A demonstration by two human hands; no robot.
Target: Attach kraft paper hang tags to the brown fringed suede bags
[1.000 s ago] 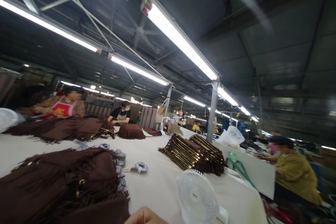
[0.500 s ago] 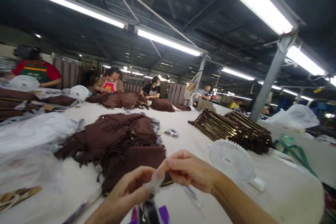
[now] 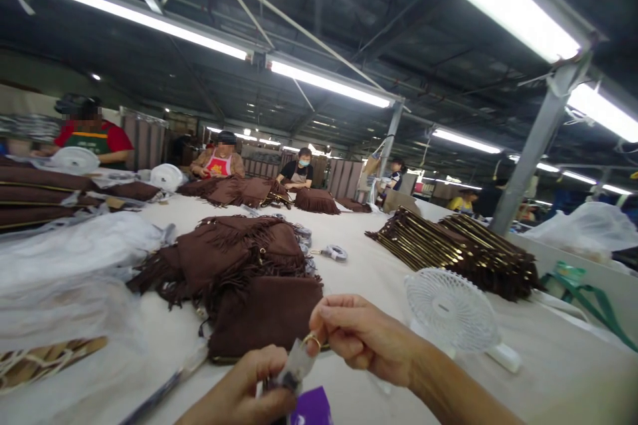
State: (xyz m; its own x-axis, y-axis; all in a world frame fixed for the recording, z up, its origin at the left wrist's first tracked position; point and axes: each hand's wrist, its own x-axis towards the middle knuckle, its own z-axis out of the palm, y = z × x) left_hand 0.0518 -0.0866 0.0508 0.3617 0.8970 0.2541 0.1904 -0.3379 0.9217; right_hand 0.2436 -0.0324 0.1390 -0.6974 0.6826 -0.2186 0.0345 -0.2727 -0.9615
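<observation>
My left hand is closed low in the view, gripping a small dark piece with a clear wrapper and a purple tag below it. My right hand pinches a small gold ring at the top of that wrapper. Both hands hover just in front of a flat brown suede bag lying on the white table. Behind it lies a heap of brown fringed bags.
A small white desk fan stands right of my hands. Stacked brown bags with gold trim lie farther right. Clear plastic bags cover the left. Several people work at the far side, and a steel post rises on the right.
The view has dropped from the ceiling toward the table, bringing both hands in. My right hand now pinches a gold ring, and the wrapper has shifted slightly lower.
</observation>
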